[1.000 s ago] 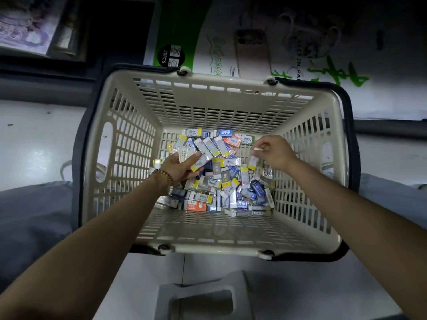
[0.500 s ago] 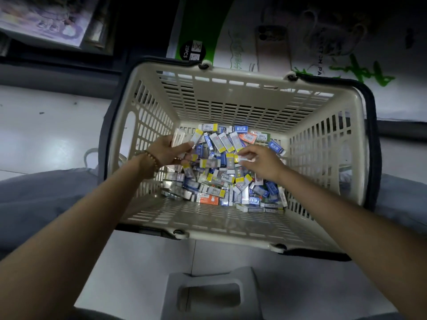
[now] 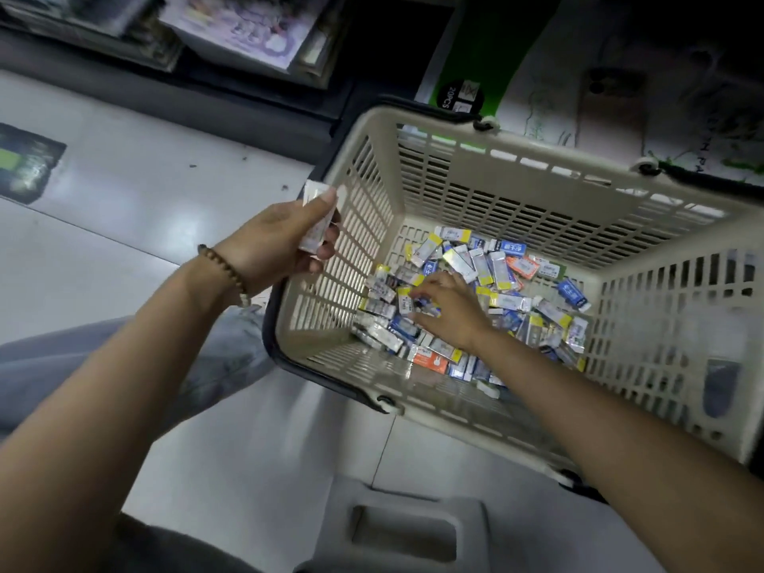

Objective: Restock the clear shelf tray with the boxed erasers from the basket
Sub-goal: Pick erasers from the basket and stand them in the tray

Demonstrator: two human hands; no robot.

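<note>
Gripping a small stack (image 3: 317, 220) of boxed erasers, the left hand (image 3: 277, 246) hangs just outside the basket (image 3: 516, 188), at 9 o'clock of its rim. The thumb on top and the fingers curled beneath clamp the stack. A bead bracelet (image 3: 225, 268) circles that wrist. The basket, beige with dark handles folded down, sits on the pale floor (image 3: 136, 192) at 2 o'clock of the view. The loose erasers (image 3: 508, 266) lie heaped on its bottom, with white, blue, yellow-ended and orange boxes mixed. The right hand (image 3: 452, 310) reaches in from 5 o'clock and rests on the heap's 9 o'clock side, fingers (image 3: 417, 297) bent down onto the boxes. Blur hides whether they pinch one, so I cannot tell. A grey stool (image 3: 405, 527) stands at 6 o'clock of the view. A green-printed carton (image 3: 500, 43) lies behind the basket at 12 o'clock.
</note>
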